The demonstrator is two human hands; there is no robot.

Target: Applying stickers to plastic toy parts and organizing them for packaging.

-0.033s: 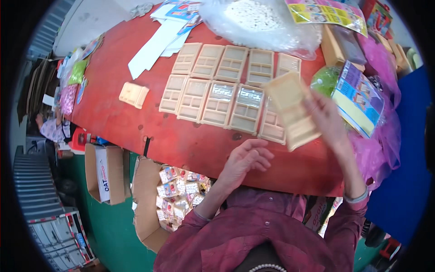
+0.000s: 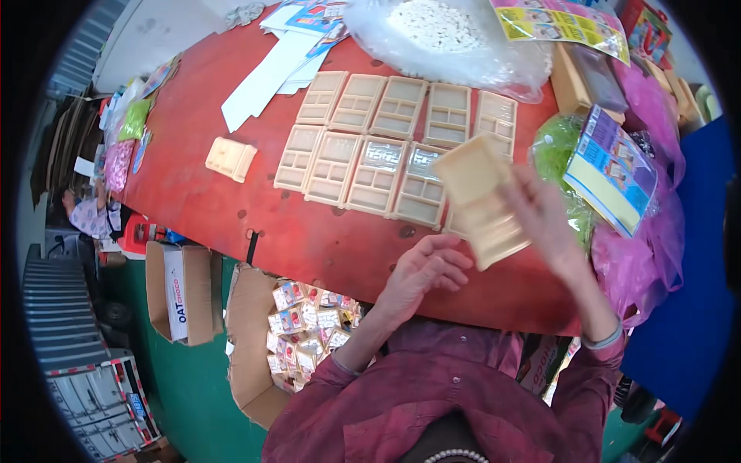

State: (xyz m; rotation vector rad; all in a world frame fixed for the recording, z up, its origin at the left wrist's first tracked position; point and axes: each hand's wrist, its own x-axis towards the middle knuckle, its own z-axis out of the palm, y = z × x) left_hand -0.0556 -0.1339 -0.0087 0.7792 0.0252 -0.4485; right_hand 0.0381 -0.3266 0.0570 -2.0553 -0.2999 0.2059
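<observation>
A cream plastic compartment tray [image 2: 480, 202] is gripped along its right side by my right hand [image 2: 539, 210], tilted above the red table. It covers part of another tray behind it. My left hand [image 2: 426, 276] hovers at the table's near edge with fingers loosely bent and apart, holding nothing. Beyond the hands, several similar trays [image 2: 334, 167] lie in two rows, each divided into compartments. A few, such as this tray [image 2: 423, 182], look glossy, as if clear film or plastic lies in them. One smaller cream piece [image 2: 231, 158] rests apart on the left.
A clear bag of white bits [image 2: 436, 27] lies at the table's far side. Printed cards [image 2: 614, 170], a green bag [image 2: 557, 143] and pink plastic bags [image 2: 644, 100] crowd the right. White paper strips [image 2: 262, 85] lie far left. Below the edge, a carton [image 2: 251, 347] holds packed items.
My right hand has shifted slightly left and down with the tray, uncovering more of the tray at the right end of the far row. My left hand is almost still.
</observation>
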